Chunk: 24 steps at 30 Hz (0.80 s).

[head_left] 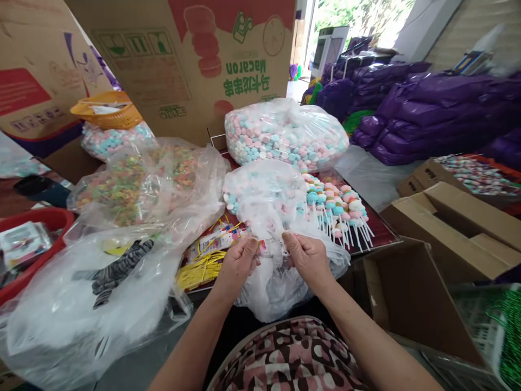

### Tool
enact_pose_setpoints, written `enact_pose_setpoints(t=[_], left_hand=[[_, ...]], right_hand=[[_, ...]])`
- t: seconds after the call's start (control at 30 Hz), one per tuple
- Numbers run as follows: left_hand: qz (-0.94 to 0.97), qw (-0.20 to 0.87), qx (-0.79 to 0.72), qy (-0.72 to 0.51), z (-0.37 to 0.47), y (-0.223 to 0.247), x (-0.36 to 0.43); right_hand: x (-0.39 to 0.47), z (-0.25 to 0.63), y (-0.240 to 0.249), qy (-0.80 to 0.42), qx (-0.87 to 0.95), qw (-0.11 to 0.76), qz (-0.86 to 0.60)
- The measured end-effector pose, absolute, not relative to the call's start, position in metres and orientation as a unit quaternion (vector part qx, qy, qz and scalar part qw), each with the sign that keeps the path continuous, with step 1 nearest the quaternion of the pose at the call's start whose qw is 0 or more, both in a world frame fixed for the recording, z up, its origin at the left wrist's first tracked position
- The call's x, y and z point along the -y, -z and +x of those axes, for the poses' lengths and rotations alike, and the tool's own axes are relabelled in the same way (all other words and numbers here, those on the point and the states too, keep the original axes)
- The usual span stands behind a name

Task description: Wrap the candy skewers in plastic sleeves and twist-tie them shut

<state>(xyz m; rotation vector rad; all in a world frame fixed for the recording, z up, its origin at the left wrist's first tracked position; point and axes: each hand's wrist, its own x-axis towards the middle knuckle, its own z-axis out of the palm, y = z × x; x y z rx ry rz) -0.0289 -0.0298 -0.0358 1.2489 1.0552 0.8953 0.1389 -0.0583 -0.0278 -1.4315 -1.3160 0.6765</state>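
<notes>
The left hand (243, 258) and right hand (309, 256) each pinch, thumb against finger, one clear printed wrapper (272, 247) between them over crumpled white plastic (262, 296); the step looks like parting or straightening the film, which next calls for a light, even grip. Straight ahead sit two bags of pastel candies (287, 136), with many candy skewers (340, 206) (too overlapped to count) to the right and one bundle of yellow ties (201, 270) to the left.

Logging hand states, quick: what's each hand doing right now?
Left hand: closed, pinching what looks like a clear printed wrapper.
Right hand: closed, apparently pinching the same wrapper's other side.
</notes>
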Motion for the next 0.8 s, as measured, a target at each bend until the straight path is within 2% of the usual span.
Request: enact_pose_setpoints(t=[0.1, 0.23, 0.33, 0.4, 0.5, 0.6, 0.67, 0.8], left_hand=[[0.559, 0.604, -0.437, -0.361, -0.025, 0.037, 0.029], [0.536, 0.583, -0.461, -0.401, -0.022, 0.039, 0.025], [0.503, 0.585, -0.472, -0.426, -0.023, 0.042, 0.023], [0.496, 0.588, -0.465, -0.438, -0.023, 0.044, 0.022], [0.480, 0.602, -0.442, -0.460, -0.021, 0.045, 0.022], [0.457, 0.621, -0.427, -0.472, -0.016, 0.043, 0.022], [0.445, 0.628, -0.426, -0.475, -0.012, 0.042, 0.022], [0.411, 0.640, -0.423, -0.493, -0.012, 0.041, 0.020]], right_hand=[[0.057, 0.146, 0.024, -0.283, 0.547, 0.504, -0.606], [0.063, 0.170, 0.014, -0.263, 0.576, 0.471, -0.614], [0.071, 0.213, 0.010, -0.158, 0.528, 0.494, -0.673], [0.073, 0.249, 0.013, -0.035, 0.473, 0.488, -0.732], [0.071, 0.294, 0.023, 0.041, 0.478, 0.342, -0.808], [0.066, 0.311, 0.036, 0.016, 0.490, 0.201, -0.848], [0.063, 0.311, 0.044, 0.002, 0.474, 0.178, -0.862], [0.063, 0.306, 0.056, 0.004, 0.436, 0.228, -0.871]])
